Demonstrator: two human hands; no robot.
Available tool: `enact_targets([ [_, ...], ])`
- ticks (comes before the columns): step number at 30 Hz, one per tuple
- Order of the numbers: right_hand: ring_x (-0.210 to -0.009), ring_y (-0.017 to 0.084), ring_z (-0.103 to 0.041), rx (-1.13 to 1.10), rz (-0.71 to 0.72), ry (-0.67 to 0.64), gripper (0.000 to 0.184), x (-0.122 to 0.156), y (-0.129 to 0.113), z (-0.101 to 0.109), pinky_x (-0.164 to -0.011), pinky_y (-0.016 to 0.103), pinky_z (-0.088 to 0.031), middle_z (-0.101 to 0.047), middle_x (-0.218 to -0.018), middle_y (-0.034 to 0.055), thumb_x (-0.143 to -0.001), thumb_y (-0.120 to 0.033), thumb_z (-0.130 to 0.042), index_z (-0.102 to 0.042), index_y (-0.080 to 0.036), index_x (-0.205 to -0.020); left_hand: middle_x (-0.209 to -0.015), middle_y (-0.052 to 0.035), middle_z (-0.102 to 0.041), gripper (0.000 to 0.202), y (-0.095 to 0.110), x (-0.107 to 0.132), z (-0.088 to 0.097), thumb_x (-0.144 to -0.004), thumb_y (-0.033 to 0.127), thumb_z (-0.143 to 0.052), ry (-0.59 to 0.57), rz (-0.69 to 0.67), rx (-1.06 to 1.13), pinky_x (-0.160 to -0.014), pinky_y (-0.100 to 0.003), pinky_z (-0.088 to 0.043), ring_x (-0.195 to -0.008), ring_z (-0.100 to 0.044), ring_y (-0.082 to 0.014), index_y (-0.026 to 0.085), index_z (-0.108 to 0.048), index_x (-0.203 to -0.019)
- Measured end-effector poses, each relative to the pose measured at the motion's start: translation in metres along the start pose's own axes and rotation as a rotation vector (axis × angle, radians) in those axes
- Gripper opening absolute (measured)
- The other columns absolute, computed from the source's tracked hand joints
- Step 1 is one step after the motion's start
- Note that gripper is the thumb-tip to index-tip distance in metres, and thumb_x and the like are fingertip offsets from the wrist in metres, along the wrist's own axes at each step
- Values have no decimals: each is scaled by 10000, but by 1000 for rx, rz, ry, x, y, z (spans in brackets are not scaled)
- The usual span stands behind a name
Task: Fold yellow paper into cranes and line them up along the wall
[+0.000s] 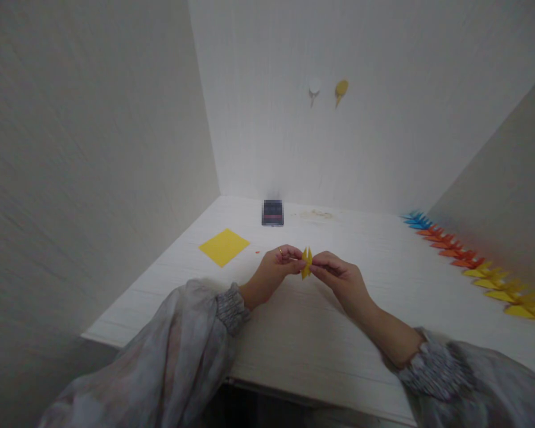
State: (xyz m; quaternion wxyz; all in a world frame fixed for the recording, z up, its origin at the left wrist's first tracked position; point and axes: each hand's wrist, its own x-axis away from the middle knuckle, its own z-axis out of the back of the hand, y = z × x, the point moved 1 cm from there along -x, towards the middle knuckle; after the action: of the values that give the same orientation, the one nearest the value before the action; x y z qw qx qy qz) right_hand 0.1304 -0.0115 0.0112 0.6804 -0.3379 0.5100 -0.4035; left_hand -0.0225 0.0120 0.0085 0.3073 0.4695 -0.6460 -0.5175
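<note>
A small yellow folded paper piece (306,264) is held upright between my two hands above the white table. My left hand (276,267), with a ring on one finger, pinches its left side. From the right, my right hand (339,274) pinches it between thumb and fingers. Two pointed tips of the fold stick up and its lower end points down. Fingertips hide part of its middle. Left of my left hand, a flat square of yellow paper (224,246) lies on the table, apart from both hands.
A row of folded paper cranes, blue (418,220), orange (450,244) and yellow (508,288), runs along the right wall. A dark device (273,213) stands at the back. Two hooks, white (314,87) and yellow (341,88), are on the back wall. The table's front edge (312,397) is near.
</note>
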Motion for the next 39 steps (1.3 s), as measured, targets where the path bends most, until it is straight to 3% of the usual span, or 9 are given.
enact_targets([
  [7,-807,164,-543,73,134,-54,153,1,0,2,-731,319,-441,-568,-861,27,-756,-220,-555,-631,-270,-878,-709,5,-605,214,0,0,1,-617,253,-684,-4,-41,12,-681,-245,-402,-665,-554,-94,134,-564,-748],
  [15,-803,191,-579,383,220,-1,169,1,1,2,-742,346,-443,-643,-834,45,-776,-198,-506,-650,-244,-852,-747,-10,-610,213,-3,1,-1,-634,259,-674,-102,-5,57,-716,-275,-435,-689,-563,-103,131,-550,-751],
  [25,-668,160,-592,658,410,82,143,3,1,8,-701,343,-395,-670,-740,22,-789,-178,-511,-636,-216,-847,-689,3,-561,258,-6,-1,-2,-611,281,-695,-147,0,80,-605,-232,-411,-619,-519,-81,119,-538,-736],
  [39,-676,161,-581,816,456,51,100,0,0,9,-678,322,-339,-659,-725,35,-781,-151,-513,-610,-161,-800,-658,14,-559,286,-6,-1,-2,-559,274,-725,-134,53,72,-604,-232,-394,-606,-511,-80,121,-542,-716],
])
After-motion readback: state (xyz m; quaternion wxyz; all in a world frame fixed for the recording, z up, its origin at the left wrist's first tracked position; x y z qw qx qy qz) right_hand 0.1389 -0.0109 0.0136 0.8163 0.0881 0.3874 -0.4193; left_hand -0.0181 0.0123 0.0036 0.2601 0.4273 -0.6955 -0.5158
